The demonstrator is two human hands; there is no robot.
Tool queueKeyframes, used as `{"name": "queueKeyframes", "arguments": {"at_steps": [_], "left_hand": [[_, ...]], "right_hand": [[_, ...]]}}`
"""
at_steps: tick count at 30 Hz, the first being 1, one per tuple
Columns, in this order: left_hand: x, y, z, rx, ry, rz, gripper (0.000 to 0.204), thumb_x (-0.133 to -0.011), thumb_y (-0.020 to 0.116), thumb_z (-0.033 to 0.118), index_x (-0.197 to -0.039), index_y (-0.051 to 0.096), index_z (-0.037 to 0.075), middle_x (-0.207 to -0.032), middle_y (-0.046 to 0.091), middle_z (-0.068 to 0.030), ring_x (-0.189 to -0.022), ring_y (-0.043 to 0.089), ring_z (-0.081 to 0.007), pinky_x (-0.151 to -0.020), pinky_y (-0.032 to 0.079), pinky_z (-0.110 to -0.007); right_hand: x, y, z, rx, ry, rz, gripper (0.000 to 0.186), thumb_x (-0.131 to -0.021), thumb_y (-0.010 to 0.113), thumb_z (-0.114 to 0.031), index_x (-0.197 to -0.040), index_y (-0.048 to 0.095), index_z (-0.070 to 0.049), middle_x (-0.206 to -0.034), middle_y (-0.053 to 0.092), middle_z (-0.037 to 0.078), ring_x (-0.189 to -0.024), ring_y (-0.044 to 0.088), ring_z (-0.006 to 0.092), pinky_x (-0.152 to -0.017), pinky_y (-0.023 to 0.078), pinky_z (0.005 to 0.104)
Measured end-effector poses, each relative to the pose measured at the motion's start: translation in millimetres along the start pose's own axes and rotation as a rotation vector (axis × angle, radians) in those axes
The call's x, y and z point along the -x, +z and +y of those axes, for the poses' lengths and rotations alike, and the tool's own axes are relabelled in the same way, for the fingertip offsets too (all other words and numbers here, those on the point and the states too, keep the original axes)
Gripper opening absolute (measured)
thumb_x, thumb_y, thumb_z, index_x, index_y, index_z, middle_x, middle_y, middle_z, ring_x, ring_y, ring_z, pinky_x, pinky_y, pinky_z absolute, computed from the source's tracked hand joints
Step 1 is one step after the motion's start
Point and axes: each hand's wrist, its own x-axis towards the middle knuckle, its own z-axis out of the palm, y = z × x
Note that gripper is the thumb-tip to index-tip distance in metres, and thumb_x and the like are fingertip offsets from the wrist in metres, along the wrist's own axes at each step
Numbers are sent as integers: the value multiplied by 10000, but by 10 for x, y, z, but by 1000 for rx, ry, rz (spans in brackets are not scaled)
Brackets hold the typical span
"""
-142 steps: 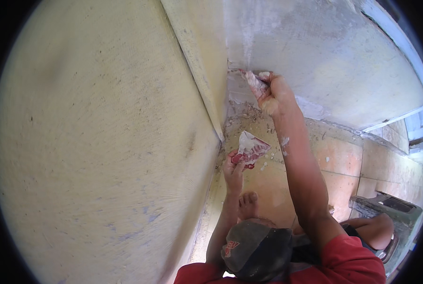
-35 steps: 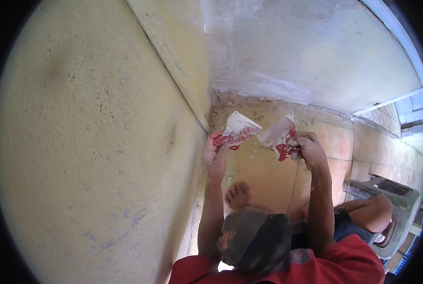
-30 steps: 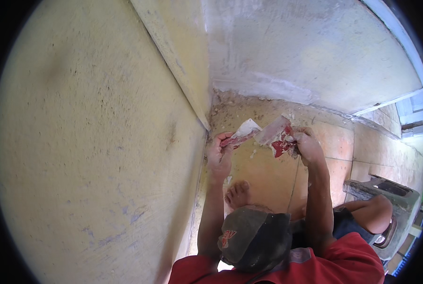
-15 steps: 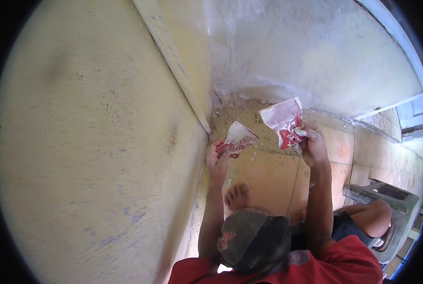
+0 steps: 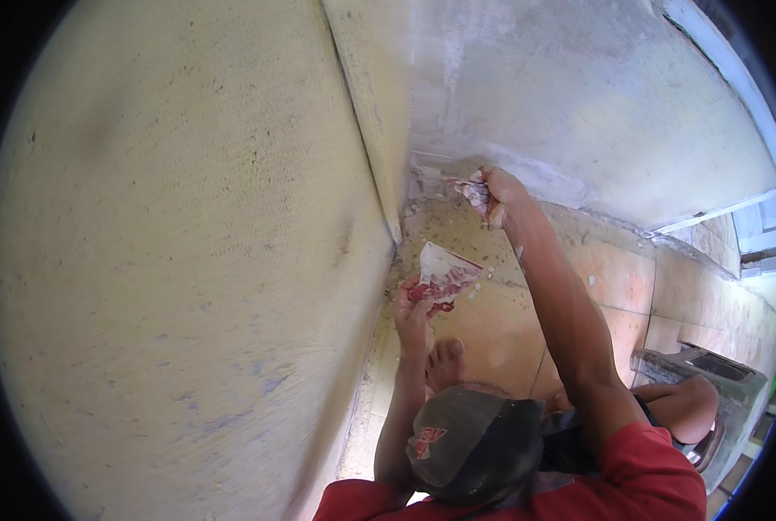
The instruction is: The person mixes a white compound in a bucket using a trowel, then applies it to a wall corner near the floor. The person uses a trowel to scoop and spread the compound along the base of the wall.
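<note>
In my left hand (image 5: 413, 311) is a red putty scraper (image 5: 449, 276), its broad blade smeared with white putty and tilted up above the floor. The fingers close round its lower end. My right arm stretches forward to the low part of the whitish wall (image 5: 562, 113), near the corner. There my right hand (image 5: 504, 195) grips a second putty scraper (image 5: 472, 193), also red and coated with white putty. Its blade is seen nearly edge-on, close to the wall's base; whether it touches the wall I cannot tell.
A yellowish panel (image 5: 188, 243) rises close on my left, edged by a trim strip (image 5: 362, 95). Crumbs and dust lie on the rough floor strip (image 5: 444, 224) before orange tiles (image 5: 492, 321). My bare foot (image 5: 444, 363) rests there. A worn grey-green stool (image 5: 726, 369) stands at right.
My right hand has reached forward and left with its scraper, from above the floor to the base of the wall. The left hand still holds its scraper up, shifted slightly in view.
</note>
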Motion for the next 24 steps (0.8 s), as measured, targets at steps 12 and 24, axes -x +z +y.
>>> {"name": "queueKeyframes", "arguments": {"at_steps": [12, 24], "left_hand": [[-46, 113, 0, 44, -20, -38, 411, -923, 567, -48, -1327, 497, -12, -1171, 643, -128, -987, 688, -217, -784, 619, -345], [-82, 188, 30, 77, -19, -48, 421, -916, 564, -57, -1328, 482, -28, -1164, 635, -133, -988, 689, -227, -795, 632, -370]], "right_hand": [[-773, 300, 67, -14, -65, 106, 172, -1020, 394, -83, -1017, 537, 13, -838, 672, 160, -598, 713, 253, -413, 591, 372], [-1135, 196, 90, -251, 35, 104, 179, -995, 384, -25, -1045, 526, 71, -835, 650, 174, -591, 692, 220, -430, 606, 296]]}}
